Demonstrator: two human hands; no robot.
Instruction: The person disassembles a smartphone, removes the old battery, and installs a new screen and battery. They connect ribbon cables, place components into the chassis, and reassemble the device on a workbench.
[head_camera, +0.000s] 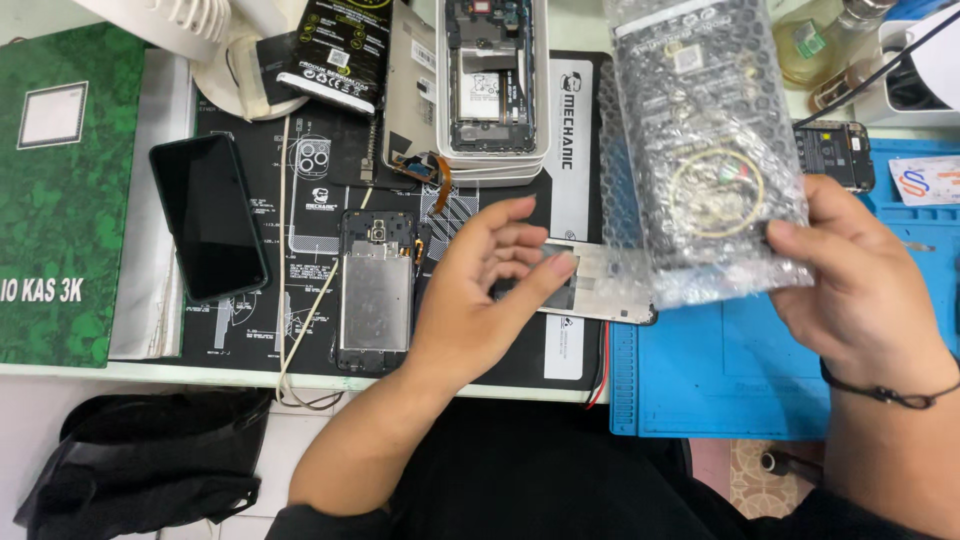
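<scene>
Pinched between thumb and fingers of the left hand (490, 285) is the end of a flat phone part (585, 285) sticking out of a bubble-wrap bag (705, 150); the right hand (860, 280) clasps the bag's lower right corner. Both are held above the tabletop's (150, 375) front edge, over the seam between a black mat (300, 200) and a blue mat (720, 380). An opened phone (375, 290) lies on the black mat just left of the left hand; a dark phone (208, 215) lies further left.

Blue mat (720, 380) looks open; opened phone (375, 290) and black phone (208, 215) crowd the left.
</scene>
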